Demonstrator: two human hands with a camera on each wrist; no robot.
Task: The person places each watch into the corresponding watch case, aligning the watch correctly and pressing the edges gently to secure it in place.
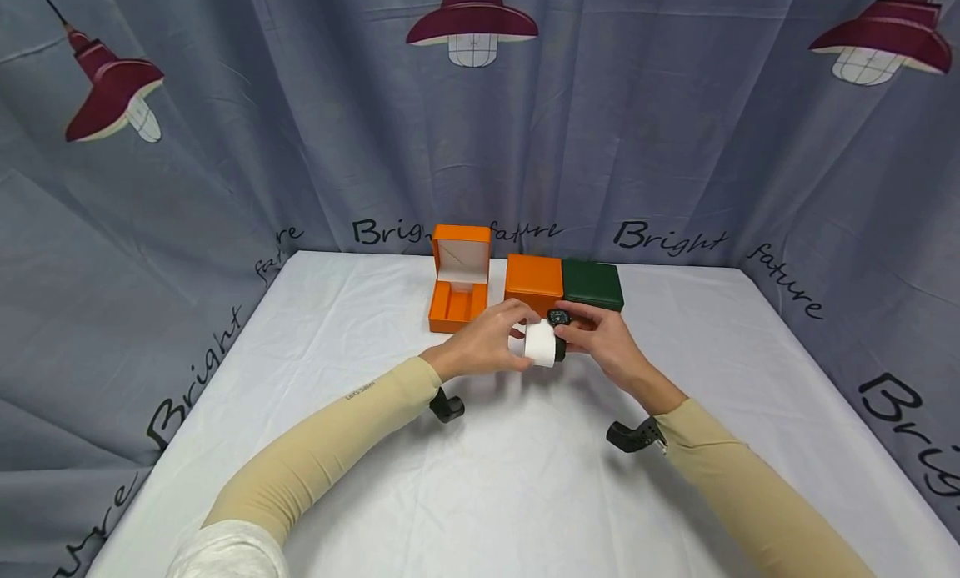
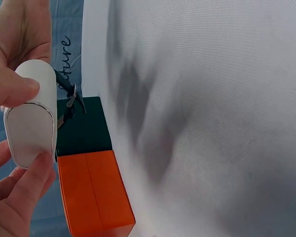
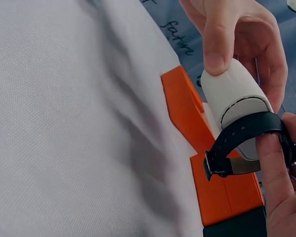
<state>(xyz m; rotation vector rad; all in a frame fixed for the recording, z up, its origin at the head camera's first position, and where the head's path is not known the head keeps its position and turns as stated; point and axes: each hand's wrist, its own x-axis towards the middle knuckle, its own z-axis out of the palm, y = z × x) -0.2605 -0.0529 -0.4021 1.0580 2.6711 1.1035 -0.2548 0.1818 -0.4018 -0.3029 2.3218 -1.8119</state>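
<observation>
My left hand (image 1: 487, 340) grips a small white watch pillow (image 1: 540, 344) above the table, its fingers and thumb around the left end. In the right wrist view the pillow (image 3: 232, 89) has rounded sides and a seamed end. My right hand (image 1: 607, 344) holds a watch (image 1: 558, 317) with a dark face and a dark strap, right at the pillow's right end. The strap (image 3: 246, 126) forms a loop that overlaps the pillow's end, and a finger (image 3: 274, 163) of my right hand goes into it. In the left wrist view the metal buckle (image 2: 72, 101) shows beside the pillow.
Behind my hands stands an orange box (image 1: 450, 324), lid up, with a pale lid lining. To its right are a closed orange box (image 1: 534, 276) and a closed dark green box (image 1: 592, 283). A white cloth covers the table (image 1: 525, 495); a grey-blue curtain (image 1: 630, 144) hangs behind.
</observation>
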